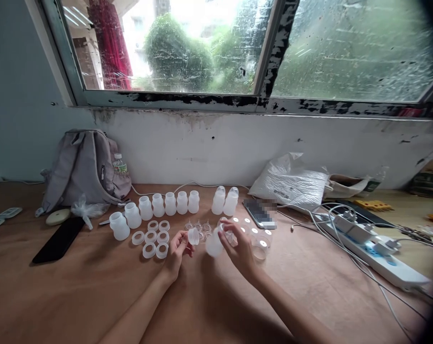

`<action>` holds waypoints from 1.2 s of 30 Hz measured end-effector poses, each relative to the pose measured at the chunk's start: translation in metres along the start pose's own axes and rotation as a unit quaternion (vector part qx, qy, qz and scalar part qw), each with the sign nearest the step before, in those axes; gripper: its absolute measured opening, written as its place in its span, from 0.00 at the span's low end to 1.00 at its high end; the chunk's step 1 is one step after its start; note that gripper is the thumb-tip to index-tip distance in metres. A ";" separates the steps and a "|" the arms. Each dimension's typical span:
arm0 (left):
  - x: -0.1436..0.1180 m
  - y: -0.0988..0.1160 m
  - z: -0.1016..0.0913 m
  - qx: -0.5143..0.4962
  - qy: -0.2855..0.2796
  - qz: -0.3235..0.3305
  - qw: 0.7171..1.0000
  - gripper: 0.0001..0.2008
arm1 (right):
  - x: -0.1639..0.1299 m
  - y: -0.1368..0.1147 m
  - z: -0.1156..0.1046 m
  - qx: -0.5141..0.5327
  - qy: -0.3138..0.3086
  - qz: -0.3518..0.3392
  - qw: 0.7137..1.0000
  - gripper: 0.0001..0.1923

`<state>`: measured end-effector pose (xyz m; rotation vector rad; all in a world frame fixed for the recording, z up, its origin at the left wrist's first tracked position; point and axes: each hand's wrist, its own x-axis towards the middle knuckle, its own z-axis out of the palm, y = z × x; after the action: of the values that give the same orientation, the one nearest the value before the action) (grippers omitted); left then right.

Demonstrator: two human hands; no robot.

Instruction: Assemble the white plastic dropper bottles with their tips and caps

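Note:
My left hand point(178, 251) is closed on a translucent screw collar point(193, 236), pinched between thumb and fingers with its round side turned to the right. My right hand point(240, 246) has its thumb and fingers closed at the neck of a frosted baby bottle point(212, 245), which leans to the right over the table. The fingers partly cover the bottle's top. Between and behind the hands lie several clear silicone nipples point(198, 225). Several white collar rings point(150, 237) lie left of my left hand. Clear domed caps point(259, 251) are spread beside my right hand.
Several open frosted bottles point(145, 208) stand in a row at the back left. Two capped bottles point(219, 200) are behind my hands. Around them are a backpack point(82, 167), a black phone point(59, 241), another phone point(256, 213), a silver bag point(291, 181) and a power strip point(374, 253) with cables.

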<state>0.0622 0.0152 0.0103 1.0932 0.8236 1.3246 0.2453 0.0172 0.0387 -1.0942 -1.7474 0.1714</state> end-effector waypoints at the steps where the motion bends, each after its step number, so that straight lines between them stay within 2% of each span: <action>1: 0.000 0.000 0.000 0.000 0.003 -0.002 1.000 0.13 | -0.007 0.002 0.002 0.013 -0.013 0.000 1.000 0.01; 3: 0.000 0.000 0.001 0.008 0.013 -0.011 1.000 0.13 | -0.019 0.006 0.008 0.039 -0.012 -0.003 0.999 0.05; 5: -0.001 0.001 0.003 0.019 0.024 -0.020 0.999 0.13 | -0.027 0.008 0.015 0.075 -0.013 0.025 0.997 0.16; 7: -0.002 0.001 0.004 0.027 0.026 -0.027 0.999 0.14 | -0.033 0.008 0.021 0.112 -0.059 0.074 0.989 0.25; 11: -0.005 0.001 0.006 0.045 0.018 -0.022 0.999 0.12 | -0.038 0.006 0.024 0.121 -0.149 0.133 0.972 0.24; 15: -0.006 0.001 0.006 0.099 0.010 -0.009 0.995 0.12 | -0.036 0.012 0.021 0.080 -0.168 0.070 0.980 0.22; 22: -0.005 0.002 0.007 0.127 0.005 -0.011 0.992 0.12 | -0.033 0.025 0.014 -0.037 -0.138 -0.023 0.990 0.26; 29: -0.006 0.004 0.006 0.154 0.009 -0.015 0.988 0.13 | -0.032 0.021 0.009 -0.088 -0.135 -0.071 0.984 0.27; 36: -0.004 -0.003 0.002 0.150 0.003 -0.016 0.989 0.13 | -0.035 0.021 0.009 -0.110 -0.146 -0.088 0.979 0.29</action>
<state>0.0643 0.0117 0.0073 1.3038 1.0658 1.2017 0.2529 0.0070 -0.0015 -1.1066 -2.1572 0.0295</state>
